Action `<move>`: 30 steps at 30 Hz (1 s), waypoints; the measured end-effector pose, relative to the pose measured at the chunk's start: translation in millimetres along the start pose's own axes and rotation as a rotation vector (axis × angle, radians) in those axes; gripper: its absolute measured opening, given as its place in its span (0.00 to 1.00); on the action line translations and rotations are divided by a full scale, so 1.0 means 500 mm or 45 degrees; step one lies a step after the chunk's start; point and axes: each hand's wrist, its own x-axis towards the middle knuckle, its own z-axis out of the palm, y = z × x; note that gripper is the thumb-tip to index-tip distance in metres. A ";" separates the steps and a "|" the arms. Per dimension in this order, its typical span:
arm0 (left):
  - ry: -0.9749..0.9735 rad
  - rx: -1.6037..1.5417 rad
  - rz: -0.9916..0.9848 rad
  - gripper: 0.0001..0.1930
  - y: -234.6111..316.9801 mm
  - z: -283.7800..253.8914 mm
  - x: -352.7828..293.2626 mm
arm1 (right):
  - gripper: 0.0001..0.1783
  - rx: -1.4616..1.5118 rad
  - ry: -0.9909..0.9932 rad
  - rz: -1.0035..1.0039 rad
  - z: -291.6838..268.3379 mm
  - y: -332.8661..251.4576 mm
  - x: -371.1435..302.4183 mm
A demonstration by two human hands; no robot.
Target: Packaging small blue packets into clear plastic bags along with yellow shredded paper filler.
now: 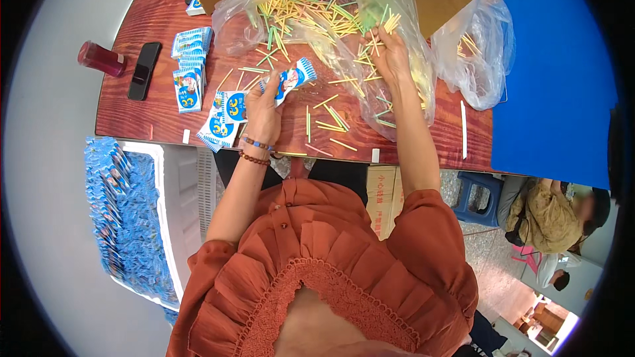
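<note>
My left hand grips a small blue-and-white packet between thumb and fingers, tilted up to the right. Just beside that hand, a few similar packets overlap near the table's front edge. Farther right, my right hand is closed on a small bunch of thin pastel sticks, their ends poking out above the fingers. Beyond both hands, a pile of yellow, green and pink sticks lies in an open clear plastic bag. Loose sticks are scattered on the wood between my arms.
On the red wooden table, a row of packets, a black phone and a dark red cup stand left. Right are another clear bag and a blue panel. A white-edged bin of packets sits lower left.
</note>
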 end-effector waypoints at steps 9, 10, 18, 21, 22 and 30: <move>0.004 0.004 -0.074 0.06 -0.022 0.034 0.012 | 0.08 0.157 0.169 0.084 0.019 0.016 0.004; -0.001 0.001 -0.070 0.06 -0.023 0.034 0.013 | 0.08 0.169 0.181 0.117 0.029 0.013 0.001; 0.024 -0.051 0.012 0.07 -0.037 0.060 0.019 | 0.05 0.357 -0.026 -0.011 0.116 -0.011 -0.026; 0.008 -0.049 0.051 0.06 -0.040 0.057 0.020 | 0.05 0.303 -0.111 -0.160 0.206 -0.023 -0.066; -0.010 -0.046 0.079 0.06 -0.039 0.057 0.018 | 0.05 0.243 -0.142 -0.245 0.235 -0.021 -0.080; -0.003 -0.123 0.230 0.08 -0.030 0.061 0.015 | 0.07 0.075 0.013 -0.353 0.329 0.032 -0.139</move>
